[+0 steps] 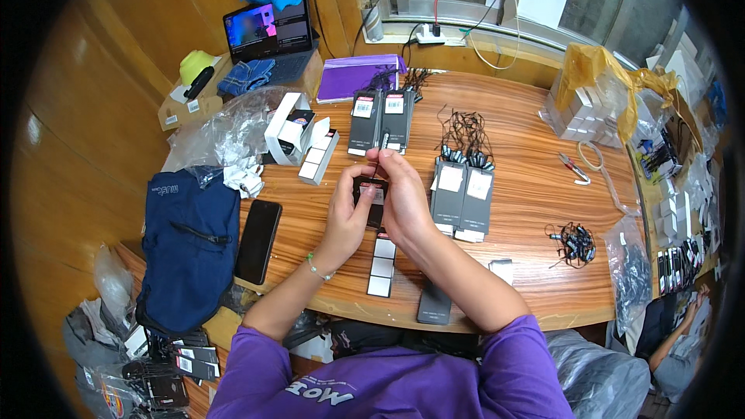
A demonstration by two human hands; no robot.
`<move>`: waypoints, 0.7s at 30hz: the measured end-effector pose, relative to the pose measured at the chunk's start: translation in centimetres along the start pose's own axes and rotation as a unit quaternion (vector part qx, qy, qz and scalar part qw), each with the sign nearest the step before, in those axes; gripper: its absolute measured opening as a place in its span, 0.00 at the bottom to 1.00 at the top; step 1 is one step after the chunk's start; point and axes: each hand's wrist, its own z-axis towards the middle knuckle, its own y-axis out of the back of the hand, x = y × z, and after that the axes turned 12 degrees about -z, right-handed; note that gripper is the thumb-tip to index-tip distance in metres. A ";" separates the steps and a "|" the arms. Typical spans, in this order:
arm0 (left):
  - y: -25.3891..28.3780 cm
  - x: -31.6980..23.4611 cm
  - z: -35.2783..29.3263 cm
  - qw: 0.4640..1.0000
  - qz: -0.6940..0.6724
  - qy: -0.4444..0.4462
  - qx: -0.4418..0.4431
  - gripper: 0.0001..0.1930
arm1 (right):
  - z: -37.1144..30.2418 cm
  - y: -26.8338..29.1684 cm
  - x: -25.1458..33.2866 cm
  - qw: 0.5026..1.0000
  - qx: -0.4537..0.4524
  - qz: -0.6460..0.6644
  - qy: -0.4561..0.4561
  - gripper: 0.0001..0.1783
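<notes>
My left hand (347, 206) is closed on a black hang tag (371, 191), its thumb lying over the front. Beside it, my right hand (403, 194) has its fingers bent together at the tag's top end. A thin dark cord seems to run up between the fingertips; what the right fingers pinch is mostly hidden. Below the hands lies a strip of white labels (381, 265). Just beyond stand two stacks of dark grey tags (363, 126) with black strings. To the right are two more stacks of grey tags (472, 200), with cords bunched at their far end.
On the left lie a phone (258, 242), a navy bag (190, 244) and white boxes (289, 130). A laptop (268, 35) stands behind. Cutters (575, 169), a heap of black cords (572, 245) and a yellow bag (601, 81) are on the right. Another person's arm (677, 334) shows at the lower right.
</notes>
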 end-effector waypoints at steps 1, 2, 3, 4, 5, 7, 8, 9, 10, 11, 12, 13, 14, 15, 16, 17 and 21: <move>-0.2 0.1 0.1 1.000 -0.008 0.009 0.002 0.09 | 0.2 0.2 0.1 1.000 -0.013 0.007 -0.012 0.09; -0.3 0.0 0.4 1.000 -0.013 0.005 0.012 0.09 | 0.6 0.6 0.2 1.000 -0.006 0.000 -0.009 0.10; -0.4 -0.4 0.9 1.000 -0.020 0.002 0.020 0.09 | 0.9 0.8 0.4 1.000 0.005 -0.014 0.011 0.10; -0.6 -0.6 1.5 0.999 -0.027 -0.001 0.028 0.09 | 1.2 1.0 0.7 0.999 0.015 -0.028 0.031 0.10; -0.7 -0.5 2.1 0.998 -0.039 0.014 0.042 0.09 | 1.6 1.2 1.0 0.998 0.025 -0.042 0.050 0.11; -0.8 -0.7 3.0 0.996 -0.058 0.038 0.061 0.09 | 2.1 1.6 2.1 0.998 0.029 -0.026 0.055 0.12; -0.8 -1.2 3.2 0.991 -0.080 0.076 0.070 0.10 | 2.3 1.9 2.8 0.997 0.043 -0.012 0.056 0.11; -0.9 -1.3 3.5 0.991 -0.082 0.073 0.080 0.10 | 2.4 2.4 3.3 0.997 0.054 0.001 0.058 0.11; -1.0 -1.5 3.8 0.990 -0.084 0.071 0.091 0.10 | 2.3 2.6 4.0 0.996 0.062 0.021 0.064 0.11; -1.0 -1.7 4.3 0.989 -0.086 0.068 0.102 0.10 | 2.5 3.0 4.5 0.994 0.067 0.039 0.078 0.10; -1.2 -1.7 4.8 0.986 -0.103 0.065 0.113 0.10 | 2.6 3.4 4.8 0.993 0.059 0.070 0.070 0.10; -1.6 -2.1 5.4 0.984 -0.102 0.067 0.127 0.11 | 2.7 3.8 5.2 0.992 0.052 0.101 0.061 0.09; -1.8 -2.2 6.0 0.980 -0.110 0.080 0.142 0.11 | 3.0 4.1 5.9 0.992 0.036 0.100 0.074 0.08; -2.5 -1.9 6.6 0.975 -0.123 0.097 0.160 0.12 | 3.6 5.3 6.5 0.991 0.045 0.091 0.090 0.09; -3.1 -2.0 7.1 0.977 -0.112 0.087 0.162 0.12 | 3.6 5.7 7.4 0.993 0.033 0.074 0.082 0.10; -3.6 -2.1 7.3 0.974 -0.099 0.117 0.167 0.12 | 3.7 6.1 8.4 0.995 0.022 0.057 0.073 0.12; -6.3 0.0 7.9 0.957 -0.160 0.162 0.178 0.13 | 5.7 10.2 11.0 0.998 0.024 -0.002 0.059 0.13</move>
